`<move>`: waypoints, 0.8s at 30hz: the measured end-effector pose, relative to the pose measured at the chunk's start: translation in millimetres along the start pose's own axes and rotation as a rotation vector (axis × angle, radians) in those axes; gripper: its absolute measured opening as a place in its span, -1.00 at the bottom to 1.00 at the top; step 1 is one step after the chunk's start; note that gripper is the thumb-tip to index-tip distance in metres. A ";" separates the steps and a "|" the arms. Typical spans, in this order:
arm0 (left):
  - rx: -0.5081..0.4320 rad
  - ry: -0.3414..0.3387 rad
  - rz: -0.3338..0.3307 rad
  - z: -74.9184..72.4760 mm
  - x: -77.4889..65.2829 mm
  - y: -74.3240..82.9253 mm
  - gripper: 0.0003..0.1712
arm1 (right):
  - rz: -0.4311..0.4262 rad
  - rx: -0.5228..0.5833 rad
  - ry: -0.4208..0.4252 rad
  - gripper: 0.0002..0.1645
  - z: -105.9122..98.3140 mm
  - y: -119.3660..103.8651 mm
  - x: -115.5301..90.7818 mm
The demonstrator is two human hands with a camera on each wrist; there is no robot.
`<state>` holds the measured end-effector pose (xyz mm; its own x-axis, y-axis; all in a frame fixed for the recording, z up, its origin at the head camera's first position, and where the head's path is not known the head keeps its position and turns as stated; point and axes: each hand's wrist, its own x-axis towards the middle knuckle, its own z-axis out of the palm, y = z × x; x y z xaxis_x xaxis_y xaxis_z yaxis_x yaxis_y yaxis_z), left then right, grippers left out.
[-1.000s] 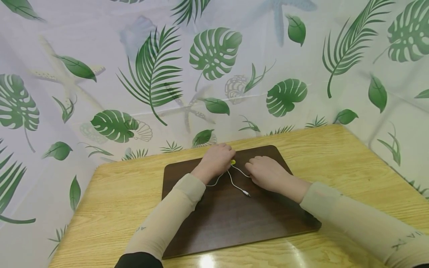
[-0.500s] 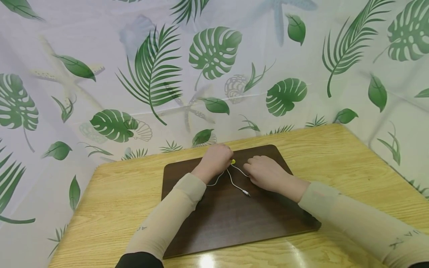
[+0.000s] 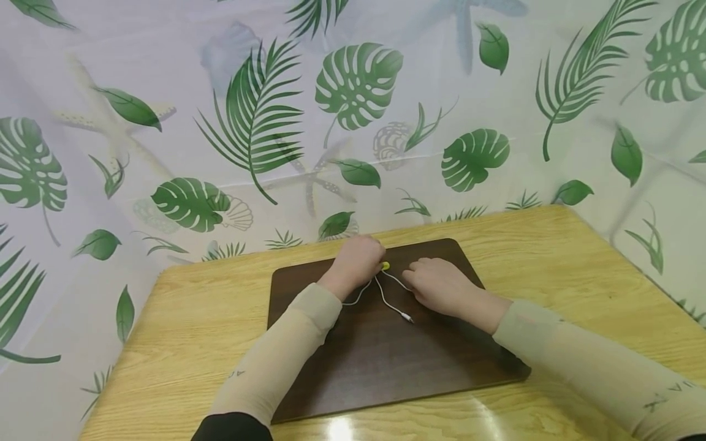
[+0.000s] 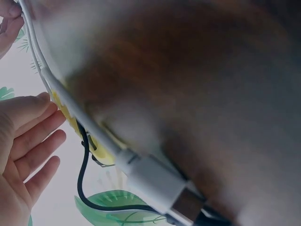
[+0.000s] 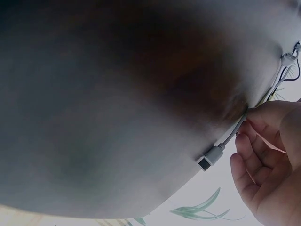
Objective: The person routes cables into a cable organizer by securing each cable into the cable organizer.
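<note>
In the head view a white charging cable (image 3: 390, 303) lies on a dark brown board, one slim plug (image 3: 407, 318) pointing toward the front right. My left hand (image 3: 355, 260) pinches a small yellow piece (image 3: 385, 266) beside the cable near the board's far edge; its exact kind is unclear. The left wrist view shows a white USB plug (image 4: 157, 181) and a thin black cord (image 4: 81, 172) by that piece. To the right, my right hand (image 3: 441, 285) pinches the white cable between thumb and finger. A plug (image 5: 210, 157) extends past those fingertips in the right wrist view.
The brown board (image 3: 397, 367) lies on a light wood table (image 3: 209, 318). A leaf-patterned cloth (image 3: 353, 147) hangs behind the table and along its sides. Both forearms reach over the board from the front.
The head view has shifted very slightly. Both hands, the cable and the yellow piece keep nearly the same places on the board.
</note>
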<state>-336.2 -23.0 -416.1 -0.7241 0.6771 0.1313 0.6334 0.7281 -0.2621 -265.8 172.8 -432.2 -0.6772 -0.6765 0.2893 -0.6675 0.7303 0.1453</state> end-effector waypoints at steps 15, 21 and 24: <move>-0.043 -0.010 -0.002 -0.9 5.4 0.1 -0.81 | -0.016 -0.001 0.048 -0.73 2.2 1.3 0.6; -0.137 -0.045 -0.025 -2.1 3.5 0.0 -0.76 | -0.012 0.000 0.043 -0.72 3.3 -0.6 0.0; -0.172 -0.049 -0.041 -1.9 3.7 -0.3 -0.75 | -0.001 -0.006 0.035 -0.73 2.4 -0.7 -0.2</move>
<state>-338.5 -20.5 -413.7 -0.7603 0.6432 0.0908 0.6370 0.7656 -0.0895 -266.0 172.2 -434.7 -0.6654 -0.6736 0.3218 -0.6661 0.7304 0.1514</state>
